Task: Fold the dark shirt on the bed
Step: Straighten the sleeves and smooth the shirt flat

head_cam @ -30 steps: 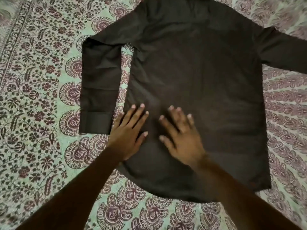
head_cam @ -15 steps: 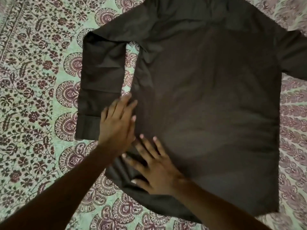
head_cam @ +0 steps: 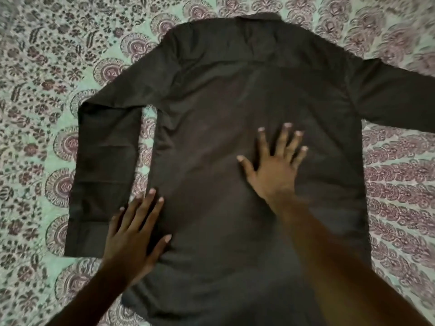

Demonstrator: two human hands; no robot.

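Observation:
The dark shirt [head_cam: 216, 118] lies flat and back-up on the bed, collar at the top. Its left sleeve [head_cam: 103, 175] is bent down alongside the body, cuff near the bottom left. The right sleeve [head_cam: 395, 100] stretches out toward the right edge of the view. My left hand [head_cam: 136, 234] lies flat with spread fingers on the shirt's lower left edge, next to the cuff. My right hand [head_cam: 275, 165] presses flat on the middle of the shirt's back, fingers spread and pointing up.
A patterned bedsheet [head_cam: 42, 95] in pale green with maroon paisley and floral print covers the bed all around the shirt. Nothing else lies on it in view.
My right hand has slid from the lower left hem up to the middle of the shirt's back. My left hand has dropped slightly toward the hem. The view has tilted, showing the collar.

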